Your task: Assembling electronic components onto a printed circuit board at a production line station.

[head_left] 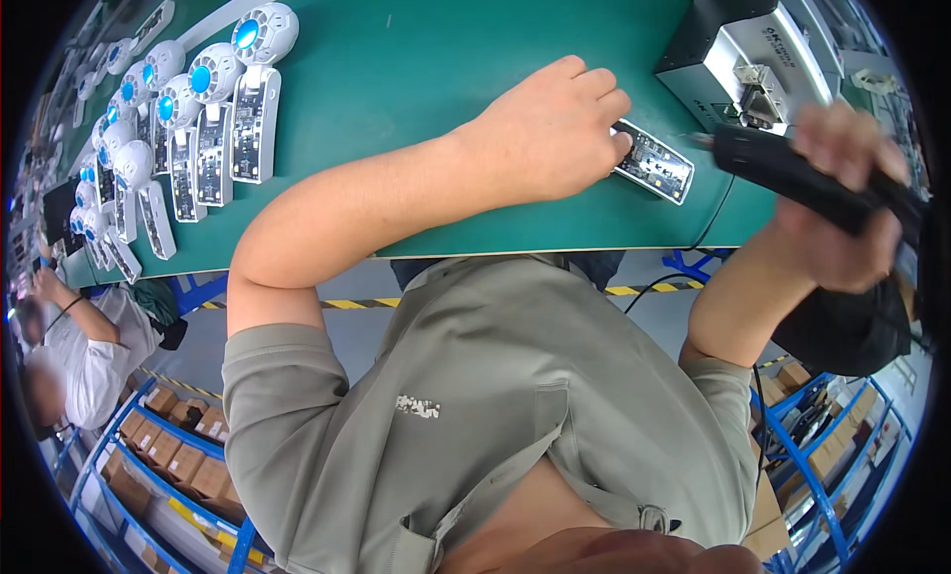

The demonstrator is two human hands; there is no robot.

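Note:
My left hand (555,128) is curled at the top of an open white fan handle (656,164) with a circuit board showing inside; the end under my fingers is hidden. My right hand (847,203), smeared by motion, is wrapped around a black electric screwdriver (778,173). Its bit points left, a little above the handle and apart from it. Several white handheld fans (256,118) with blue centres lie in rows on the left of the green table, their handles open and circuit boards bare.
A black and silver box-shaped machine (738,54) stands at the back right. A black cable (721,212) hangs over the front edge of the green table (396,69). Another person (99,346) sits at far left. Blue racks (163,455) with cardboard boxes stand behind me.

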